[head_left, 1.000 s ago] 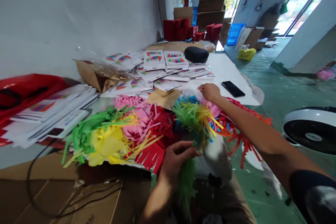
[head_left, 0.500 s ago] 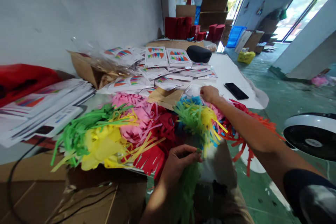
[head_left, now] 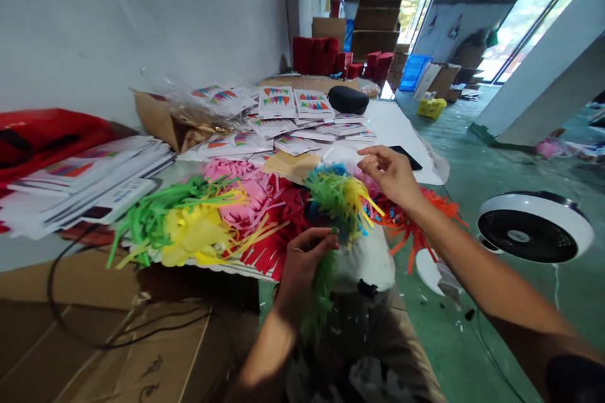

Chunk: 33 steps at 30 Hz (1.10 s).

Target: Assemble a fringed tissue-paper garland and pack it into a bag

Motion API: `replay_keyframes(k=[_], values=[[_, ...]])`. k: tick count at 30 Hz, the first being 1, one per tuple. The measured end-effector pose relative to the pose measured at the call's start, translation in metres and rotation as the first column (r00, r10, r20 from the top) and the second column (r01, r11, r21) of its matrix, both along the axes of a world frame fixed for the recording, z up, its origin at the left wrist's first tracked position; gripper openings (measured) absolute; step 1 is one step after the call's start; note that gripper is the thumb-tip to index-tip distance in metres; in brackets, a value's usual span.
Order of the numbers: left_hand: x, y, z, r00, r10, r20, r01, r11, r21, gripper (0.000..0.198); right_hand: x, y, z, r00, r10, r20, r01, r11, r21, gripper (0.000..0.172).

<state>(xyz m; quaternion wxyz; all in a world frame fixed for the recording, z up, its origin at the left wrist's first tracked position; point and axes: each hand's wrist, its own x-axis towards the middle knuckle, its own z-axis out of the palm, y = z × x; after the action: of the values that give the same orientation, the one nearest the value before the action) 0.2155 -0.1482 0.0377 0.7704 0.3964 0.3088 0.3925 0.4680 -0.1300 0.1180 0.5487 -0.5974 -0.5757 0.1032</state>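
Lying at far left, a stack of printed cards [head_left: 89, 186] on the worktop [head_left: 401, 126]. Next, a heap of green, yellow, pink and red paper fringes [head_left: 208, 217]. Curled almost shut, the left hand [head_left: 305, 264], pinching a green paper fringe [head_left: 321, 302] that hangs below it, just under a multicoloured fringe bunch [head_left: 338, 198]. Half open and empty, the right hand [head_left: 390, 176], above pink fringe. Farther right, a floor fan [head_left: 534, 230].

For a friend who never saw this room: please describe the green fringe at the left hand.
Find the table heaped with coloured paper. At its near edge is the left hand. The green fringe hangs below it, unlike the other green fringe lying further left.
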Motion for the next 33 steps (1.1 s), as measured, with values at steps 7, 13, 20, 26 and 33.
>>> replay_keyframes(k=[7, 13, 20, 26, 33], values=[[0.001, -0.039, 0.022, 0.998, 0.050, -0.045, -0.045, 0.992, 0.115, 0.028, -0.066, -0.101, -0.024, 0.917, 0.048, -0.396, -0.071, 0.997, -0.044, 0.026], [0.005, -0.065, 0.037, 0.996, 0.015, -0.088, -0.002, 0.990, 0.142, 0.024, -0.088, -0.151, -0.046, 0.951, -0.027, -0.309, 0.014, 0.999, -0.044, 0.026], [0.009, -0.081, 0.036, 0.988, -0.020, -0.153, 0.062, 0.961, 0.271, 0.021, -0.088, -0.169, -0.041, 0.969, -0.013, -0.245, 0.019, 1.000, 0.022, 0.025], [0.013, -0.090, 0.032, 0.985, -0.025, -0.170, 0.078, 0.948, 0.310, 0.019, -0.088, -0.181, -0.039, 0.959, 0.031, -0.280, -0.034, 0.999, -0.005, 0.028], [0.015, -0.097, 0.022, 0.980, -0.054, -0.193, 0.115, 0.940, 0.322, 0.019, -0.089, -0.191, -0.049, 0.930, 0.019, -0.366, -0.030, 0.999, -0.026, 0.026]])
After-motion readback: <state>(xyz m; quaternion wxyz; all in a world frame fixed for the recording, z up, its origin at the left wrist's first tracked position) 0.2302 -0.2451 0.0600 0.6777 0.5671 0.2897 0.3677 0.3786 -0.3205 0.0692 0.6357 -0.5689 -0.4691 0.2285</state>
